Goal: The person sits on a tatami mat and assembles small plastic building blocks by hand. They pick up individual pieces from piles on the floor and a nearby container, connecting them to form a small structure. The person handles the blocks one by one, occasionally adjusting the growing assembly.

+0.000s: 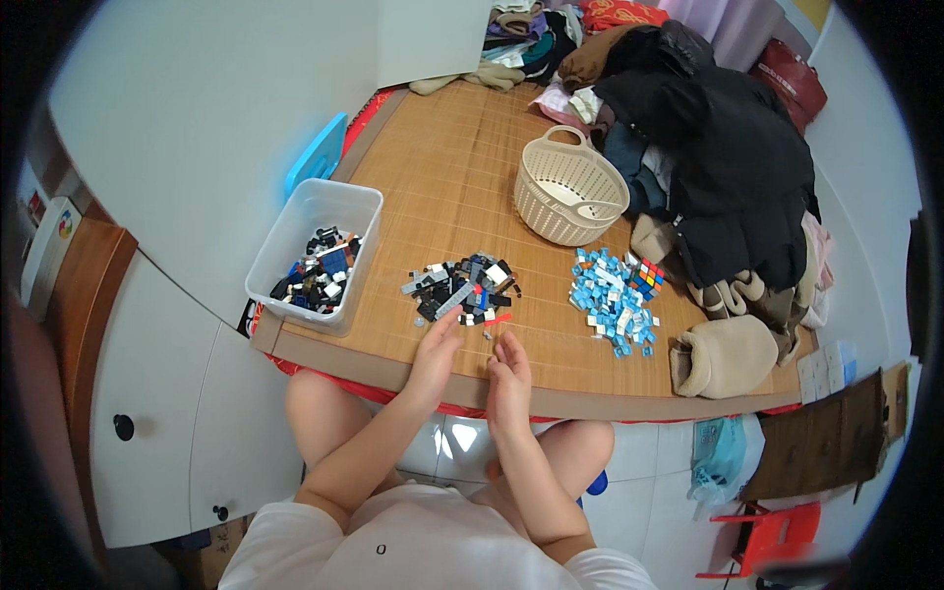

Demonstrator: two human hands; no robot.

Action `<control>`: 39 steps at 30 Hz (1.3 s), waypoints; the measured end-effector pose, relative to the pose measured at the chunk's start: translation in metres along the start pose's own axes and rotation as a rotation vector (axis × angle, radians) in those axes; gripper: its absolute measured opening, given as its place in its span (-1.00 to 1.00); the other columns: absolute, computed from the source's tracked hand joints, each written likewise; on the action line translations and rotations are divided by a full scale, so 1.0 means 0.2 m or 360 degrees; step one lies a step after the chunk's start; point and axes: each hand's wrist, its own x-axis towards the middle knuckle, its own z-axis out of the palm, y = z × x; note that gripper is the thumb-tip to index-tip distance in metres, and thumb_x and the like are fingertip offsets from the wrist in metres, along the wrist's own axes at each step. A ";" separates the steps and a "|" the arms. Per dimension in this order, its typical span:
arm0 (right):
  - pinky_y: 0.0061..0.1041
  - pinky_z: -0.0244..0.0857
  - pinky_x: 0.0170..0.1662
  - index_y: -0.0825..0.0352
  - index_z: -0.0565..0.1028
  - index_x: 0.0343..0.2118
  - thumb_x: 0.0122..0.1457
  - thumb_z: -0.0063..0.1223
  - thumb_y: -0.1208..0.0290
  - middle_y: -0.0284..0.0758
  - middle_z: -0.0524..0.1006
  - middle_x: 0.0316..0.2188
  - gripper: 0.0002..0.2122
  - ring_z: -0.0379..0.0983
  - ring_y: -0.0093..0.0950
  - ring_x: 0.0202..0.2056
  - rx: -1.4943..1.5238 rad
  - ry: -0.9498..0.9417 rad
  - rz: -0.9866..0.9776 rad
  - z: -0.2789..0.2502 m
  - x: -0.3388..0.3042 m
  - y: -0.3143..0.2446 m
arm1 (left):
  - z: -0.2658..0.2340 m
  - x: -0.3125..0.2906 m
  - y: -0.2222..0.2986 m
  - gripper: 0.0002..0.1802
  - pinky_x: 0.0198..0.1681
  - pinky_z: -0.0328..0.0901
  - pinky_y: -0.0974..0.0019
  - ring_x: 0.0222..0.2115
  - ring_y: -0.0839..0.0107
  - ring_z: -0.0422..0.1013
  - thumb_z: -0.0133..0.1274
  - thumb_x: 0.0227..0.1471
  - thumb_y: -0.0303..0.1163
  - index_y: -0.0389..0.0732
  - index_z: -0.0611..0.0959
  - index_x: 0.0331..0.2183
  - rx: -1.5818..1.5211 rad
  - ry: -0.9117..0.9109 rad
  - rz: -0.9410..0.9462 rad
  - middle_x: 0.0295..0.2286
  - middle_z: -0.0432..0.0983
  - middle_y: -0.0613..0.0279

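We see the left hand (pixel 432 362) at the near edge of a pile of mostly black and grey toy bricks (pixel 472 271), its grip partly open with the fingers extended; whether a fingertip touches a brick, we cannot tell. The right hand (pixel 509 385) is just beside it, its grip half open, fingers loosely bent, and we make out nothing in either. The pile lies on a woven mat (pixel 433 177), between a clear tub (pixel 336 208) of mixed bricks on the left and blue-and-white pieces (pixel 612 305) on the right, where a puzzle cube (pixel 647 278) touches them. Beyond stands a beige basket (pixel 547 208). For writing, we find pale lettering on a dark red bag (pixel 791 87) and a small dark mark on the white shirt (pixel 433 536).
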 end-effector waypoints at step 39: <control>-0.48 -0.07 0.15 0.46 0.06 0.13 -0.04 -0.37 0.72 -0.10 0.08 0.14 -0.45 -0.02 -0.34 0.18 -0.0322 -0.0028 -0.0132 0.05 0.13 0.17 | 0.09 0.04 -0.06 -0.48 0.08 0.04 0.41 0.05 0.40 0.14 -0.27 -0.01 -0.58 -0.36 0.24 0.06 0.0104 -0.0134 -0.0184 0.04 0.18 0.05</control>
